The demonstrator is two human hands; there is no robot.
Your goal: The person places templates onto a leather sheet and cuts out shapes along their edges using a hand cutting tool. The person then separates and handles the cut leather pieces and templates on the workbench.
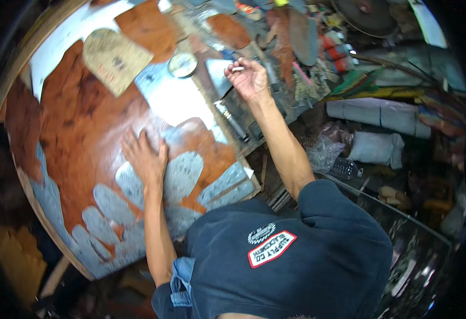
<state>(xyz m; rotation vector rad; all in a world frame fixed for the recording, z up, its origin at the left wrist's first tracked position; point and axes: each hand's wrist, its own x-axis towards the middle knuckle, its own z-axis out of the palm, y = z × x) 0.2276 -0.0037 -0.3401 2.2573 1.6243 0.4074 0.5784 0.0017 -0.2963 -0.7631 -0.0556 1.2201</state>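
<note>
My left hand (143, 157) lies flat, fingers spread, on a large brown sheet of leather (79, 133). Rounded holes with grey board (112, 203) showing through run along the leather's near edge. My right hand (249, 80) is raised over the right side of the bench, palm turned up. Between its curled fingers is a short white stick (238, 68); whether it is chalk or a cigarette I cannot tell. An arch-shaped tan template (115, 59) rests on the leather's far part. Below my right hand lies a slim dark-and-silver tool (230, 121).
A round pale disc (182, 65) sits near the bench's middle. Brown leather offcuts (147, 29) lie at the far side. To the right are a white roll (379, 117), a plastic-wrapped bundle (376, 149) and a dark round wheel (365, 16). A glass-topped case (403, 228) stands near right.
</note>
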